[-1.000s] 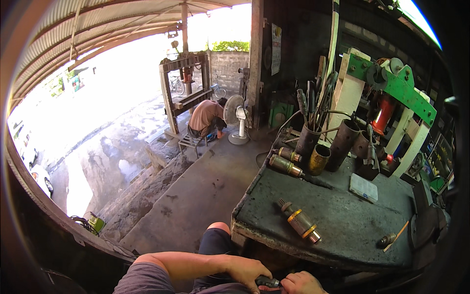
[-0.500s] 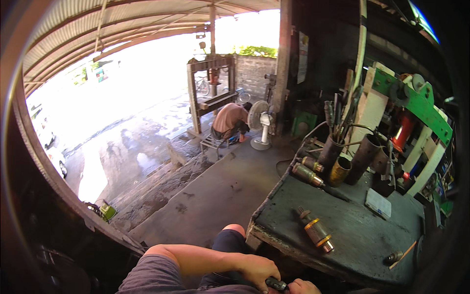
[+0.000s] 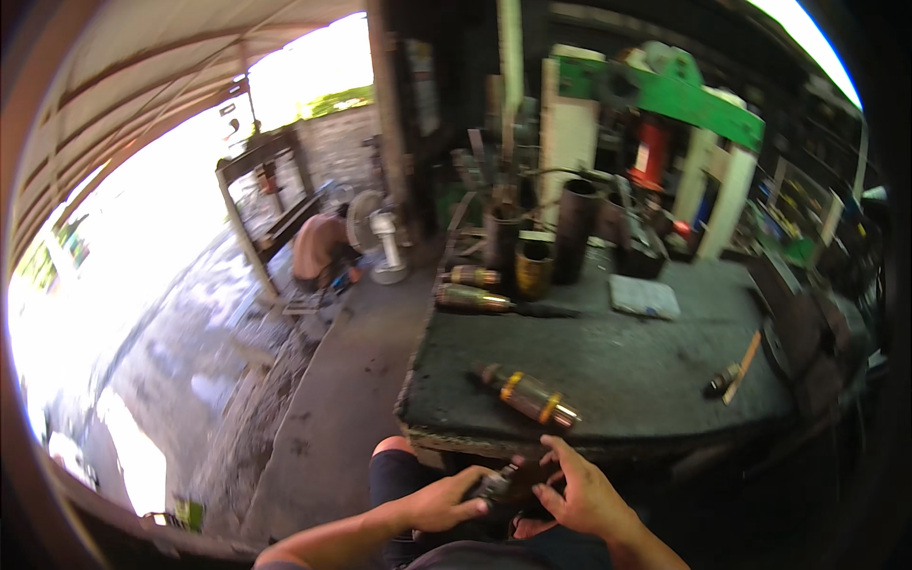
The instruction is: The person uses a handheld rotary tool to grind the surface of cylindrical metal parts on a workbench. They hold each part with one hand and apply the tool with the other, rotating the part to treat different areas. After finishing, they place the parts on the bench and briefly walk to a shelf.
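My left hand [image 3: 446, 502] is closed around a small dark metal part [image 3: 496, 486], low in front of me by the bench edge. The part is blurred and its kind does not show. To its right my right hand [image 3: 587, 496] is open, thumb and fingers apart, with nothing between them. Just beyond both hands, a motor armature [image 3: 528, 397] with two yellow bands and a copper-coloured end lies on the dark workbench [image 3: 646, 370]. Two more armatures, one of them the nearer [image 3: 472, 299], lie at the bench's far left.
Upright pipe holders [image 3: 534, 270] with tools stand at the back, beside a flat pale box [image 3: 644, 296]. Behind is a green press [image 3: 698, 106] with a red jack [image 3: 650, 157]. A vise [image 3: 817, 332] sits right. A person [image 3: 321, 249] crouches by a fan [image 3: 385, 249] far left.
My view has swung right, bringing more of the bench in. My hands, earlier close together at the lower edge, are now farther forward and apart, the right one open.
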`<state>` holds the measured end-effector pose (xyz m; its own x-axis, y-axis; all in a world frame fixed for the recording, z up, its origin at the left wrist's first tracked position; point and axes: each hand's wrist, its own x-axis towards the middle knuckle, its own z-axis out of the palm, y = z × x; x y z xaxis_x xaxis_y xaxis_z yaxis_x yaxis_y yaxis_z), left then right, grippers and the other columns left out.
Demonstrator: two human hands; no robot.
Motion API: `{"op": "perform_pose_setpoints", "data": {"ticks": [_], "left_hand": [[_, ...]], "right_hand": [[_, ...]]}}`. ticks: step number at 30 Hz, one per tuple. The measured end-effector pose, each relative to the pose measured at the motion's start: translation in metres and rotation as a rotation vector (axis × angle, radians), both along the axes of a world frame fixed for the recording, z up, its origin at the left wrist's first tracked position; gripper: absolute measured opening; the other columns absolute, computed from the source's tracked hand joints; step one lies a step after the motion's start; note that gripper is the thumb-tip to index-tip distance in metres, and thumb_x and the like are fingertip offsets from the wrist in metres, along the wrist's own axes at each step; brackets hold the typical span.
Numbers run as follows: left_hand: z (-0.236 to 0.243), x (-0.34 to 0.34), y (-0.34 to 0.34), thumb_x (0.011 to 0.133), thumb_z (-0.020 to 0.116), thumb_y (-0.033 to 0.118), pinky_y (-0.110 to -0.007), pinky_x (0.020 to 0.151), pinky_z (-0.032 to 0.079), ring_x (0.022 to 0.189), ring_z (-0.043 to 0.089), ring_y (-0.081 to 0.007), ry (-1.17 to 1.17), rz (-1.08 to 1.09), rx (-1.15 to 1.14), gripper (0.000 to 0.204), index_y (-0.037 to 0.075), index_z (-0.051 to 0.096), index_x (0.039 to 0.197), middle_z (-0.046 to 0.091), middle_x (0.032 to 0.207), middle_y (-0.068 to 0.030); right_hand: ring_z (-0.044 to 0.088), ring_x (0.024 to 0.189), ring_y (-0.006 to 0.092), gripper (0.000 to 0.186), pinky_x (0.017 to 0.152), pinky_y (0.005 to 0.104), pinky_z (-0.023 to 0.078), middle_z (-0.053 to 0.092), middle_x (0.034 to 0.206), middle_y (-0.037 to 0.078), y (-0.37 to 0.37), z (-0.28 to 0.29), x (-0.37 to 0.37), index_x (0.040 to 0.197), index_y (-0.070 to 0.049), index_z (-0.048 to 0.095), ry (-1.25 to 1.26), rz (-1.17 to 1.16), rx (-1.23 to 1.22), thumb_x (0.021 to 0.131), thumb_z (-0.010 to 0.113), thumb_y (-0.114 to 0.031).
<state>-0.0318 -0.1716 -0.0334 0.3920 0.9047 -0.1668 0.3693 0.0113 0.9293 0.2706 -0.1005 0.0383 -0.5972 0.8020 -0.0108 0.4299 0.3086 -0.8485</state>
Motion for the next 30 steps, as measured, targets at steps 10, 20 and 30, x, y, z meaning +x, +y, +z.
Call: {"op": "perform_pose_setpoints", "data": {"ticks": [10,20,30], "left_hand": [[0.003,-0.052,-0.017,0.108,0.074,0.054,-0.042,0.092,0.065,0.103,0.076,-0.0285,-0.643,0.376,0.052,0.077,-0.005,0.057,0.154,0.075,0.120,-0.0195],[0.031,-0.058,0.006,0.125,0.057,0.055,-0.035,0.083,0.063,0.090,0.073,-0.0222,-0.728,0.312,0.155,0.055,0.002,0.064,0.135,0.074,0.109,-0.0145],[0.117,-0.075,0.122,0.113,0.070,0.060,-0.055,0.104,0.060,0.118,0.080,-0.0465,0.713,0.549,0.402,0.060,0.002,0.083,0.124,0.083,0.121,-0.0289]], "right_hand": [[0.077,0.123,0.0435,0.069,0.106,0.0507,0.063,0.076,0.138,0.028,-0.046,-0.060,0.038,0.168,-0.002,0.055,-0.048,-0.117,-0.067,0.108,0.081,-0.023],[0.077,0.125,0.0418,0.062,0.105,0.0489,0.063,0.076,0.142,0.025,-0.086,-0.060,0.061,0.163,-0.003,0.062,-0.104,-0.126,-0.043,0.108,0.082,-0.025],[0.077,0.124,0.0421,0.058,0.106,0.0500,0.063,0.079,0.136,0.023,-0.090,-0.068,0.091,0.158,-0.003,0.066,-0.124,-0.172,0.114,0.108,0.081,-0.028]]}}
